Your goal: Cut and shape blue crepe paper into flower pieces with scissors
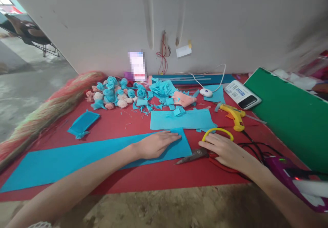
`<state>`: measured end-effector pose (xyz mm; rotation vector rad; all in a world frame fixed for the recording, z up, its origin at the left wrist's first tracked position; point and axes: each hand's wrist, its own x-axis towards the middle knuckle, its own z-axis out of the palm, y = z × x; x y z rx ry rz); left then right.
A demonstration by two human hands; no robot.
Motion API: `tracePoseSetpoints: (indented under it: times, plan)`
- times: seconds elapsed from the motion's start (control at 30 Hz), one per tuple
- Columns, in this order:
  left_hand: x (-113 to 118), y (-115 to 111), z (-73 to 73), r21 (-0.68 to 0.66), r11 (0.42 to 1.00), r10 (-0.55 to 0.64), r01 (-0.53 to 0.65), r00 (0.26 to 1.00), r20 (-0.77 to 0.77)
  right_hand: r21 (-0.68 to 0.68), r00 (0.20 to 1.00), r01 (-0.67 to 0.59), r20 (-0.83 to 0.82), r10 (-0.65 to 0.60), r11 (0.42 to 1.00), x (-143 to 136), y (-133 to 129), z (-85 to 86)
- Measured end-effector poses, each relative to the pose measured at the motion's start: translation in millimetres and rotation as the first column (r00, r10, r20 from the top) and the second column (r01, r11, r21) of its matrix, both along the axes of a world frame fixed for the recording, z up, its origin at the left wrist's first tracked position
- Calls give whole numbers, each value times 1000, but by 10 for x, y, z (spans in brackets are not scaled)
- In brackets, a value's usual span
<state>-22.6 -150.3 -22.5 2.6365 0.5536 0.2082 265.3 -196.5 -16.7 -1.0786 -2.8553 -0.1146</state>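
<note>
My left hand [156, 144] lies flat, fingers stretched out, on the right end of a long blue paper strip [77, 156]. To its right, my right hand [221, 149] is on the handles of large scissors [196, 154], one yellow and one red, with its fingers bent over them. The scissors lie on the red tabletop, their grey blades pointing left near the strip's right edge. Behind my hands is a shorter light blue strip [181, 119] with small folded pieces on it. Blue, pink and white paper flowers [112, 93] are heaped at the back left.
A yellow glue gun [234, 115], a white-and-black device [242, 95] and a green board [284, 115] are at the right. Cables run to a purple device [292, 176]. A blue packet [84, 122] lies at the left. A phone [138, 67] leans against the wall.
</note>
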Motion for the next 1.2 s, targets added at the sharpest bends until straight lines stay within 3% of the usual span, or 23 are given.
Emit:
tracePoseSetpoints:
  times: [0.27,0.57,0.77,1.03,1.2]
  plan:
    - [-6,-2,-17,-8,1000,-10,10,1000,15,68,1000,15,0,-15,998,61,-111,13]
    - [1,16,-14,-15,1000,-21,21,999,39,33,996,92,14,-93,995,-178,-131,-24]
    - [-4,21,-35,-7,1000,-23,23,999,49,44,999,45,24,-46,998,-350,-118,7]
    - [-6,26,-34,7,1000,-30,30,998,47,118,998,-53,-10,55,992,-273,-141,-15]
    - [-10,31,-52,9,1000,-29,29,999,35,95,999,36,-13,-35,995,-281,-220,-11]
